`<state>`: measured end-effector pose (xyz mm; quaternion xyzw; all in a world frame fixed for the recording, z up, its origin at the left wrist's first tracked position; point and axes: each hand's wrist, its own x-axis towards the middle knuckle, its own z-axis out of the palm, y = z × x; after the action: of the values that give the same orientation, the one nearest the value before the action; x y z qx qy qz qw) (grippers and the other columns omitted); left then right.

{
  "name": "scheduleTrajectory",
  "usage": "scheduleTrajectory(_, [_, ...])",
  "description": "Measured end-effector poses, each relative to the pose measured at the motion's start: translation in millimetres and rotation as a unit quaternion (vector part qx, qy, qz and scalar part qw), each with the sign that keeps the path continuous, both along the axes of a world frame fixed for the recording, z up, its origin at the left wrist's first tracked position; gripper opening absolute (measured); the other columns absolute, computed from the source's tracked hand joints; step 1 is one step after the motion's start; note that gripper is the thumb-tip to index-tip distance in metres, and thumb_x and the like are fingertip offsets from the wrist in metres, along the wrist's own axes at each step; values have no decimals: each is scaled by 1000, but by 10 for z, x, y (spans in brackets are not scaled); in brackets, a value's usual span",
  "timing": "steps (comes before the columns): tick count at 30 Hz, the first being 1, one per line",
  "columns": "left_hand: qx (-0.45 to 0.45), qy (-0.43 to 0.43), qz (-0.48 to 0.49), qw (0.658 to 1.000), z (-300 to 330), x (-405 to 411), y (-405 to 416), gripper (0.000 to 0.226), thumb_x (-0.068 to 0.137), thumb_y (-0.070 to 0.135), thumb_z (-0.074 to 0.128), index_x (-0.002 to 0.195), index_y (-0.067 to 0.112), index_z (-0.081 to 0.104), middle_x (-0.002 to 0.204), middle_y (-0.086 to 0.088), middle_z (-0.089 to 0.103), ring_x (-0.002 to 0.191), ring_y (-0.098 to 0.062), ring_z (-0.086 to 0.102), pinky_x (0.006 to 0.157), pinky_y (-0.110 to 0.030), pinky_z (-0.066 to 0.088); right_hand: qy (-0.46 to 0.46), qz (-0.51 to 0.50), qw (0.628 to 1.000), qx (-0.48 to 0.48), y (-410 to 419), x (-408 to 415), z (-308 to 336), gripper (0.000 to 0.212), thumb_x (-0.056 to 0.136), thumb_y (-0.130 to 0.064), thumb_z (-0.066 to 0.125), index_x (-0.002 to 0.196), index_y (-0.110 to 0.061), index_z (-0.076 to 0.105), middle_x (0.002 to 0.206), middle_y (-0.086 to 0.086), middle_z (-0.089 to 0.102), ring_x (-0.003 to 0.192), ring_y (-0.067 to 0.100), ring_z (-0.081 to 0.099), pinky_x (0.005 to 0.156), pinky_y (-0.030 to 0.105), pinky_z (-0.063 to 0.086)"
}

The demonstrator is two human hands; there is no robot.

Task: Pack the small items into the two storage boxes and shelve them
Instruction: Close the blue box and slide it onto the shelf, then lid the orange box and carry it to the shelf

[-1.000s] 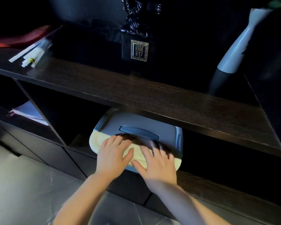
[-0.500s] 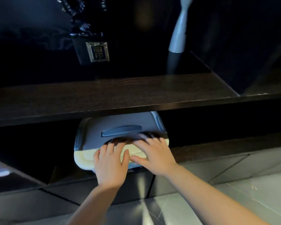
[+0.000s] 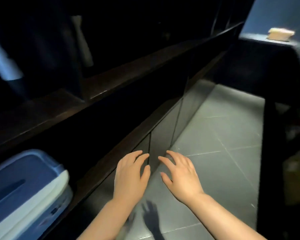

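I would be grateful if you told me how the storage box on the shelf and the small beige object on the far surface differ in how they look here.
The storage box has a blue lid over a pale body; the beige object is one light tan colour. The box sits low at the near left, partly inside the dark shelf; the beige object rests at the far upper right. The box fills far more of the view. Neither is touched by a hand.

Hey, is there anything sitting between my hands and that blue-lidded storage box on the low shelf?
Nothing visible does. The storage box sits in the low shelf at lower left; the left hand and right hand hover empty over the floor beside it.
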<state>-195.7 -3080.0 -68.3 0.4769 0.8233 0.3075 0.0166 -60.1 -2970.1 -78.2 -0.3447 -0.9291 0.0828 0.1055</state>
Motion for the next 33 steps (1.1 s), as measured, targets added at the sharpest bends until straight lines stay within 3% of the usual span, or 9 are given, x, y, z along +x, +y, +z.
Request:
scheduleTrajectory(7, [5, 42, -166, 985, 149, 812, 1585, 36, 92, 33, 52, 126, 26, 57, 135, 5, 49, 128, -16, 39, 108, -26, 20, -13, -169, 985, 19, 1121, 1220, 271, 46, 93, -40, 49, 139, -31, 45, 149, 2, 36, 138, 19, 31, 112, 32, 19])
scheduleTrajectory(17, [-11, 46, -229, 972, 193, 1799, 3436, 43, 91, 43, 40, 129, 29, 53, 137, 6, 46, 128, -14, 37, 106, -26, 20, -37, -250, 967, 9, 2703, 2360, 414, 50, 95, -44, 44, 143, -33, 38, 151, 1, 32, 139, 19, 28, 112, 32, 16])
scheduleTrajectory(24, [-24, -2, -238, 971, 158, 2113, 4619, 38, 94, 36, 47, 131, 30, 51, 140, 8, 43, 131, -12, 31, 107, -25, 16, -46, -291, 956, 1, 3841, 2640, 427, 53, 95, -46, 42, 145, -33, 32, 151, -1, 31, 138, 18, 27, 112, 32, 16])
scheduleTrajectory(33, [-20, 11, -279, 960, 199, 1951, 6815, 37, 92, 37, 48, 129, 32, 52, 140, 8, 43, 132, -12, 32, 109, -29, 17, -42, -355, 934, 2, 5800, 2487, 450, 57, 94, -47, 45, 146, -32, 29, 150, -1, 34, 137, 19, 30, 112, 35, 21])
